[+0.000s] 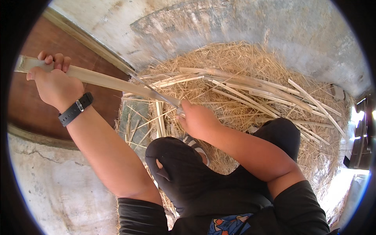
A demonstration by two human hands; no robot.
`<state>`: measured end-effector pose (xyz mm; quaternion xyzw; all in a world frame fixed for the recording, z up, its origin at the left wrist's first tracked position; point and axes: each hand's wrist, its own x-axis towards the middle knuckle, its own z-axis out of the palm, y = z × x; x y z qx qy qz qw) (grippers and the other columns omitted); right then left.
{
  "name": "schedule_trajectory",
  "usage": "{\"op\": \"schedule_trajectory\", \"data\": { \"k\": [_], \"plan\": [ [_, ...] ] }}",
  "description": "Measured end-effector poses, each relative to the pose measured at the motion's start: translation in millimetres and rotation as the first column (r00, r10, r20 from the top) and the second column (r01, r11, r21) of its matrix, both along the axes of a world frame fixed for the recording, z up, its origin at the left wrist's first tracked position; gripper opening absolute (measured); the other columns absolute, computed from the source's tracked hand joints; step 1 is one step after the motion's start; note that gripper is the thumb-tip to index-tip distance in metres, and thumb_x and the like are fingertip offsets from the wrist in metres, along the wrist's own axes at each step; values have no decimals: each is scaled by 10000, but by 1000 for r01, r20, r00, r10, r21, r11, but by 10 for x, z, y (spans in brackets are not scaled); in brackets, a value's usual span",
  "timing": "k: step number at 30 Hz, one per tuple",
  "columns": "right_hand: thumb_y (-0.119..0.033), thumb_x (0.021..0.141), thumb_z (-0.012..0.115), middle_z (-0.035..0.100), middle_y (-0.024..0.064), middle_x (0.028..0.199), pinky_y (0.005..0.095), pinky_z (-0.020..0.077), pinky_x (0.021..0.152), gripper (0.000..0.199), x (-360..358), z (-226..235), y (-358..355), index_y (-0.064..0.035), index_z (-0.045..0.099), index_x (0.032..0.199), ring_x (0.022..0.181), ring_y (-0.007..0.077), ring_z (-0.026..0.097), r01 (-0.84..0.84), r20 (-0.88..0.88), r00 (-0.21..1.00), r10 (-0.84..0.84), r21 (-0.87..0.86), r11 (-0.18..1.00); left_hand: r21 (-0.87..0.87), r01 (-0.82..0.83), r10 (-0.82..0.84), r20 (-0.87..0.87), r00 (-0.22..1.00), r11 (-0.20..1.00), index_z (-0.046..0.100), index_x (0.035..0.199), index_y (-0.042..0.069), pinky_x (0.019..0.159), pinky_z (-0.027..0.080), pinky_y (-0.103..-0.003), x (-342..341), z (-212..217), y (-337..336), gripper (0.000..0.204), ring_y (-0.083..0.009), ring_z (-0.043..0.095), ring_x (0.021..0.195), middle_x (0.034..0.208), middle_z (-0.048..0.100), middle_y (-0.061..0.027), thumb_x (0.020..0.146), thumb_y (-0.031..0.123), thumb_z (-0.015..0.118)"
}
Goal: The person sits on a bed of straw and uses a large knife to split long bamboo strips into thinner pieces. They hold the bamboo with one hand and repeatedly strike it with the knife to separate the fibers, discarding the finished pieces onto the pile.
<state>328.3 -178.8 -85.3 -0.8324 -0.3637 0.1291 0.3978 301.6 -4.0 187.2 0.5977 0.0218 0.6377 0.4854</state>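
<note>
My left hand [56, 80] is closed round the upper left end of a long, flat, pale bamboo strip [111, 83]. The strip slants down to the right, and its lower end reaches close to my right hand [199, 120]. That hand is closed on the handle of a knife, mostly hidden by the fingers. Its thin metal blade [153, 91] points up and left, crossing the strip near its lower end. How deep the edge sits in the bamboo, if at all, I cannot tell.
Split bamboo pieces [250, 84] lie across straw and shavings [243, 53] on the floor before me. A brown door panel [35, 100] stands at the left. A stained wall [219, 23] curves behind. My bent knees [172, 172] are below my hands.
</note>
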Motion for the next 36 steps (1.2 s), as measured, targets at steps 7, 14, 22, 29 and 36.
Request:
{"op": "schedule_trajectory", "data": {
  "k": [7, 14, 22, 29, 36],
  "plan": [
    [-190, 932, 625, 703, 234, 933, 497, 567, 795, 366, 237, -714, 44, 58, 550, 1190, 878, 409, 701, 10, -186, 982, -45, -181, 983, -30, -23, 23, -15, 1000, 999, 492, 961, 32, 578, 342, -280, 65, -10, -69, 488, -166, 378, 655, 844, 435, -51, 1129, 385, 199],
    [-206, 924, 632, 699, 254, 993, 495, 559, 841, 392, 155, -516, 9, 70, 555, 1190, 946, 401, 700, 28, -147, 987, -68, -260, 965, -9, 44, -44, 6, 999, 999, 495, 980, 28, 564, 339, -279, -23, 4, 181, 490, -162, 385, 659, 840, 453, -49, 1130, 395, 207],
    [-304, 966, 650, 687, 263, 985, 478, 536, 891, 499, 251, -572, 39, 70, 528, 1271, 988, 388, 687, -23, -374, 927, -5, -71, 997, 26, 150, -151, 37, 988, 988, 454, 948, 50, 558, 317, -274, -109, -34, 288, 339, -167, 376, 648, 837, 420, -52, 1106, 308, 302],
    [-267, 951, 661, 693, 245, 932, 506, 549, 818, 449, -34, -381, 206, 79, 511, 1194, 906, 418, 692, 5, -149, 989, -7, -10, 1000, 49, 171, -172, 17, 985, 984, 471, 918, 28, 557, 318, -272, -243, -21, 748, 379, -162, 380, 638, 815, 427, -44, 1102, 315, 306],
    [-162, 917, 625, 708, 248, 972, 493, 565, 830, 384, 170, -865, 129, 72, 532, 1207, 936, 413, 703, -20, -178, 984, -19, -212, 977, -73, -25, 30, 75, 997, 997, 495, 943, 35, 534, 307, -262, -164, -92, 351, 371, -154, 383, 634, 816, 433, -35, 1086, 343, 346]
  ]
}}
